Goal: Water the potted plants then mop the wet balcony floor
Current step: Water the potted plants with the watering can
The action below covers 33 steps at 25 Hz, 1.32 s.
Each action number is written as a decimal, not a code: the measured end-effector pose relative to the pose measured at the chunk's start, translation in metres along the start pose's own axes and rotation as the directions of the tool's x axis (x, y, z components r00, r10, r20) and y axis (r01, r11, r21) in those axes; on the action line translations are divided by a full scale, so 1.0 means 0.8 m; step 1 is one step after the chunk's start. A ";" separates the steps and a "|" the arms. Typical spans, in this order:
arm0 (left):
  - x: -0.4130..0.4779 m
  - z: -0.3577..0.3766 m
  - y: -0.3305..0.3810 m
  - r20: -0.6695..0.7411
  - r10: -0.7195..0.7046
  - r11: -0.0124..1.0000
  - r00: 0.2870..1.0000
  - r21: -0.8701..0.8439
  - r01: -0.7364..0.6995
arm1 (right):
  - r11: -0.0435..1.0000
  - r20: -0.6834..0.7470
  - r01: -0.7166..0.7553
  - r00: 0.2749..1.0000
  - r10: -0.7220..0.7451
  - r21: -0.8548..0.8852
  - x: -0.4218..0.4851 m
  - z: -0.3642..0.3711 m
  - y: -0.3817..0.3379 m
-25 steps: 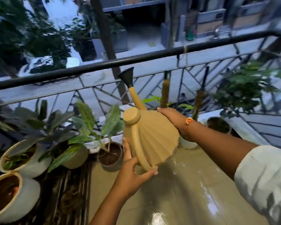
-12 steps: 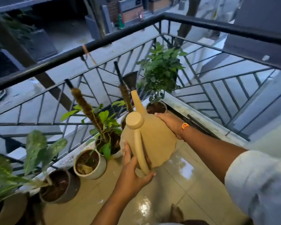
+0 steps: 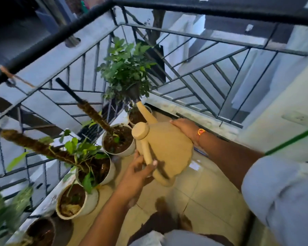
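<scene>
Your left hand [image 3: 139, 172] grips the handle of the tan ribbed plastic watering can [image 3: 167, 148]; your right hand [image 3: 184, 125] rests on its upper body. The can's long axis points away from you. Its black spout head [image 3: 134, 92] sits above the white corner pot [image 3: 150, 110] just beyond the can. Tip along that axis.

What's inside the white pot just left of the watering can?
Dark soil, a coir pole planted in it and leaning left, and a few small green leaves. The watering can covers the pot's right rim, so that edge cannot be seen.
</scene>
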<state>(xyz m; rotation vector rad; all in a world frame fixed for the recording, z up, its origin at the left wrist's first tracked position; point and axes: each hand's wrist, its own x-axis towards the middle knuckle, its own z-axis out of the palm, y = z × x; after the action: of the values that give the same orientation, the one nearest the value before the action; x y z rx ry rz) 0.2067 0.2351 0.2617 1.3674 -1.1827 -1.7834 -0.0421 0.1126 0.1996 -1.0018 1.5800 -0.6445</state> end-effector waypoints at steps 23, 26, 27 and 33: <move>0.640 0.183 -0.305 -0.146 -0.151 0.978 0.978 0.123 0.169 | 0.856 -0.076 -0.397 0.893 0.444 0.332 0.479 -0.139 0.324; 0.692 0.202 -0.347 -0.194 -0.142 0.976 0.971 0.137 0.170 | 0.845 -0.080 -0.369 0.900 0.429 0.387 0.524 -0.141 0.386; 0.704 0.209 -0.360 -0.210 -0.132 0.978 0.969 0.132 0.161 | 0.840 -0.089 -0.362 0.899 0.430 0.404 0.536 -0.142 0.405; 0.733 0.229 -0.397 -0.223 -0.127 0.967 0.966 0.188 0.171 | 0.871 -0.076 -0.306 0.930 0.361 0.385 0.580 -0.153 0.463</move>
<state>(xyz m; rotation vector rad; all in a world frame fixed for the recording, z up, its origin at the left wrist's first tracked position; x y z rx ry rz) -0.1218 -0.0765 -0.2608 1.7614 -1.2018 -1.6006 -0.2762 -0.1177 -0.3103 -0.3938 1.6322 -0.7462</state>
